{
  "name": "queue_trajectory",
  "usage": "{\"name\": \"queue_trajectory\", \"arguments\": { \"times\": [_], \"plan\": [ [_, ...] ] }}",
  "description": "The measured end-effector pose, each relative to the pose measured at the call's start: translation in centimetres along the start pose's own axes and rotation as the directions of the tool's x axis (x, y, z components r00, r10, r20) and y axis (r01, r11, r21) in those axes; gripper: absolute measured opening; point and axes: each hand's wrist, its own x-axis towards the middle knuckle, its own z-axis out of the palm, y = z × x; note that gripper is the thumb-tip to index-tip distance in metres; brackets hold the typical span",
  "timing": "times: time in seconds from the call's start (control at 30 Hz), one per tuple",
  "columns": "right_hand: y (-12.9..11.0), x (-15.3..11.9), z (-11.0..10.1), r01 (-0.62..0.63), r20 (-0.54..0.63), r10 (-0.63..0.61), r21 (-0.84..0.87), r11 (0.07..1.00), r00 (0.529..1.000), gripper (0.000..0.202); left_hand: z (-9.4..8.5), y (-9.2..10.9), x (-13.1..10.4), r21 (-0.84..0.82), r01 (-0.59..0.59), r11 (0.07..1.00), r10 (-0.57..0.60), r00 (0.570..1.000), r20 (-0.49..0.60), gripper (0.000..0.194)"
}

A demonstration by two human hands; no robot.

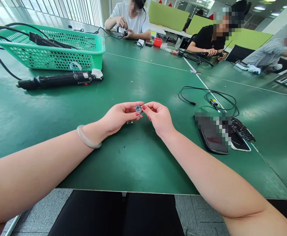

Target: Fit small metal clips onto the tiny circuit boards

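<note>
Between my two hands, just above the green table (143, 164), is a small square electronic part (138, 108), grey and dark with fine detail. My left hand (120, 116) pinches it from the left between thumb and fingers. From the right, the thumb and forefinger of my right hand (158, 114) close together at its edge; whether anything else sits in that pinch is too small to tell. A tiny dark and white piece (130, 122) shows just under my left fingers.
A green basket (98, 55) with cables stands at the back left, a black electric screwdriver (57, 80) before it. To the right lie a phone (213, 141), a white-edged phone (241, 144) and a coiled cable (222, 95). Several people sit across the table.
</note>
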Motion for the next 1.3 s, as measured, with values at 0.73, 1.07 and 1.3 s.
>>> {"name": "queue_trajectory", "arguments": {
  "times": [0.73, 1.07, 1.3],
  "plan": [
    [-1.0, -1.2, 0.5, 0.178, -0.029, -0.202, -0.360, 0.916, 0.979, 0.022, 0.3, 0.0, -0.1, 0.013, -0.017, 1.000, 0.018, 1.000, -0.017, 0.045],
    [-0.4, -0.8, 0.3, 0.252, -0.031, -0.285, -0.380, 0.890, 0.958, 0.004, 0.0, -0.1, 0.0, 0.016, -0.027, 0.999, 0.028, 0.998, -0.048, 0.049],
    [-0.4, -0.6, 0.1, 0.168, -0.070, -0.202, -0.332, 0.928, 0.977, 0.005, 0.0, -0.1, -0.2, 0.199, -0.126, 0.972, 0.132, 0.991, -0.017, 0.055]
  ]
}}
